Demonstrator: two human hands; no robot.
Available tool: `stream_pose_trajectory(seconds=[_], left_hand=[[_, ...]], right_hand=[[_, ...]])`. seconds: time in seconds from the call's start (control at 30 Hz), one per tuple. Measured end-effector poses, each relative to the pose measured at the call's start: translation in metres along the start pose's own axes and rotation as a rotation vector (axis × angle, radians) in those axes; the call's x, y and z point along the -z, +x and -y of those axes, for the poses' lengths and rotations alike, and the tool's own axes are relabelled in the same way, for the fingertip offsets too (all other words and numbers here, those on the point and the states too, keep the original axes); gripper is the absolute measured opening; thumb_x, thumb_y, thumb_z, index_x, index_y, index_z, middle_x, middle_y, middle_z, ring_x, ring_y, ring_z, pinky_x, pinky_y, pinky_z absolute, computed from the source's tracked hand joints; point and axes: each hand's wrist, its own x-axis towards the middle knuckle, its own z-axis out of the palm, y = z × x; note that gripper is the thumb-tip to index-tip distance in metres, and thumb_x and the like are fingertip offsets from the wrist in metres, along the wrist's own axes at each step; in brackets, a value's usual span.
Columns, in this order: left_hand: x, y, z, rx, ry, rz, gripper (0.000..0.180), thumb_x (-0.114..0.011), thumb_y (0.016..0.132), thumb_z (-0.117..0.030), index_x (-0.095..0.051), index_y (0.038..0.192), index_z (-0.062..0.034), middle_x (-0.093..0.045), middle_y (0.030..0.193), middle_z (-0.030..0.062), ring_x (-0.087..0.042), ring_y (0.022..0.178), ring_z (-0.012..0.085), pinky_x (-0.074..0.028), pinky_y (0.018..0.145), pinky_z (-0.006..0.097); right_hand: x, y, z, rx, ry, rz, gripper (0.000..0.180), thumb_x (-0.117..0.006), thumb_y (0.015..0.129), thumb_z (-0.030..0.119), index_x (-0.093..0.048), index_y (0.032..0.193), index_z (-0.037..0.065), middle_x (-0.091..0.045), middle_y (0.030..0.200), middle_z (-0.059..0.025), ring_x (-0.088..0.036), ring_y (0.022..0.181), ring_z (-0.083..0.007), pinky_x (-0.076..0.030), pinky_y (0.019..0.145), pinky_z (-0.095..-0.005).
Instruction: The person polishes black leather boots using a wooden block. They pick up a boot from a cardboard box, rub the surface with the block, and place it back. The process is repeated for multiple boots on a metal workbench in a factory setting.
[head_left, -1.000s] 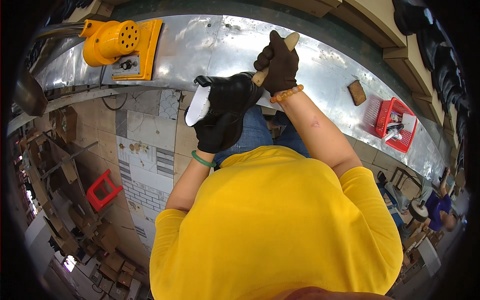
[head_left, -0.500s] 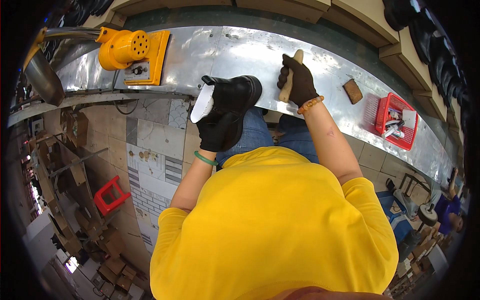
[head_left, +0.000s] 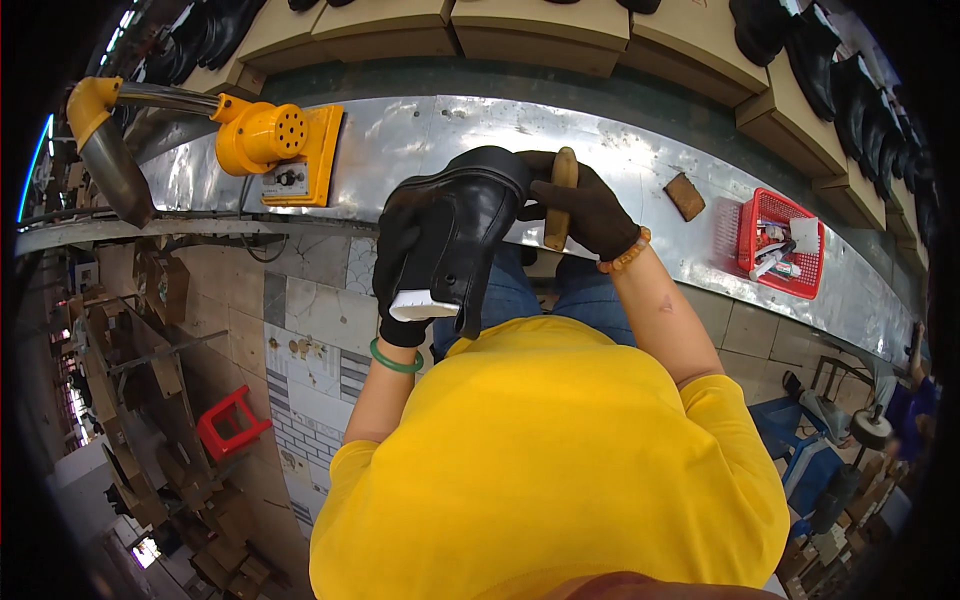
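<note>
My left hand (head_left: 397,258), in a black glove, is wrapped round the left side of a black leather boot (head_left: 462,240). The boot is held over the near edge of the bench, its opening toward me and its thick dark sole away. White lining or card (head_left: 422,304) shows at the opening. In a dark brown glove, my right hand (head_left: 597,212) grips a tan wooden tool with a rounded handle (head_left: 563,190). Its working end is hard to make out. The right fingers reach the boot's right side near the sole; whether they touch it, I cannot tell.
On the metal bench (head_left: 640,150) lie a brown block (head_left: 685,197) and a red basket (head_left: 815,270) of small tubes. A yellow machine (head_left: 262,140) stands at left. Boxes (head_left: 540,30) with black boots line the far side. A red stool (head_left: 232,424) is on the floor.
The boot has been turned so its opening faces me rather than left. My right hand has moved left with the wooden tool, from over the bench to beside the boot.
</note>
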Motion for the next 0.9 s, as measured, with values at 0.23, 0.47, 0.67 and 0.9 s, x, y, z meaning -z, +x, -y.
stream_pose_trajectory(seconds=[0.23, 0.47, 0.67, 0.9], left_hand=[[0.001, 0.009, 0.002, -0.027, 0.105, -0.014, 0.056, -0.068, 0.079, -0.001, -0.044, 0.129, 0.0008, -0.048, 0.132, 0.0150, -0.049, 0.120, 0.0246, -0.043, 0.099, 0.035], [-0.019, 0.013, -0.002, 0.345, 0.022, -0.095, 0.049, -0.068, 0.080, -0.009, -0.050, 0.124, -0.0008, -0.055, 0.124, 0.0125, -0.052, 0.115, 0.0239, -0.041, 0.101, 0.037], [-0.045, 0.059, 0.006, 0.607, -0.920, -0.437, 0.031, -0.065, 0.078, -0.002, -0.059, 0.108, -0.0011, -0.064, 0.101, 0.0082, -0.062, 0.092, 0.0209, -0.050, 0.084, 0.033], [-0.062, 0.111, 0.042, 0.668, -1.288, -0.638, 0.030, -0.065, 0.081, -0.006, -0.055, 0.109, -0.0104, -0.059, 0.107, 0.0061, -0.058, 0.099, 0.0215, -0.049, 0.086, 0.036]], right_hand=[[-0.008, -0.007, 0.022, 0.057, -0.008, -0.015, 0.043, -0.063, 0.083, 0.016, -0.054, 0.122, -0.001, -0.062, 0.108, -0.0103, -0.061, 0.092, -0.0196, -0.051, 0.081, -0.0325], [-0.009, -0.005, 0.030, 0.116, -0.124, -0.106, 0.050, -0.063, 0.084, 0.014, -0.048, 0.129, -0.002, -0.061, 0.111, -0.0106, -0.061, 0.090, -0.0180, -0.051, 0.080, -0.0316], [0.009, -0.004, 0.007, 0.109, -0.262, -0.235, 0.045, -0.063, 0.084, 0.012, -0.052, 0.125, -0.001, -0.064, 0.106, -0.0097, -0.060, 0.088, -0.0152, -0.051, 0.074, -0.0281], [0.002, -0.040, -0.011, 0.008, -0.318, -0.343, 0.047, -0.069, 0.080, 0.020, -0.056, 0.121, 0.001, -0.064, 0.089, -0.0072, -0.059, 0.065, -0.0100, -0.048, 0.056, -0.0226]])
